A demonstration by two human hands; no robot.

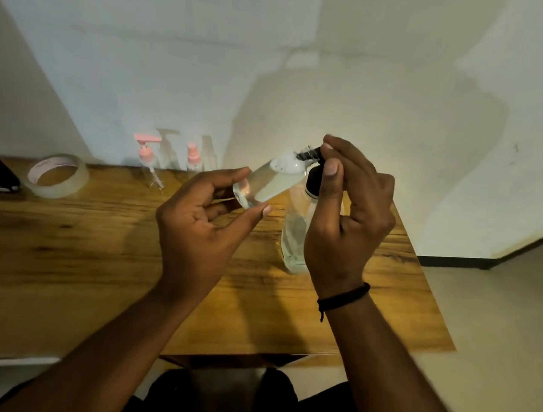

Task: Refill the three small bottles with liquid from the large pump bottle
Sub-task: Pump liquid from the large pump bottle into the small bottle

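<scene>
- Left hand (200, 230), at centre: thumb and fingers pinching a small clear bottle (269, 184), tilted with base toward 7 o'clock and open neck toward 1 o'clock; partly filled with pale liquid, foam at the neck.
- Right hand (347, 215), toward 3 o'clock: fingers curled over the black pump head (313, 153) of the large pump bottle (295, 235), nozzle meeting the small bottle's neck.
- Large pump bottle upright on the wooden table (75, 259), directly below the small bottle's neck.
- Toward 10 o'clock, against the wall: two small bottles, one with pink pump (147, 160), one with pink spray cap (193, 158).
- Toward 9 o'clock: roll of clear tape (58, 174), flat on the table.
- Black cord bracelet (344, 299) around right wrist.
</scene>
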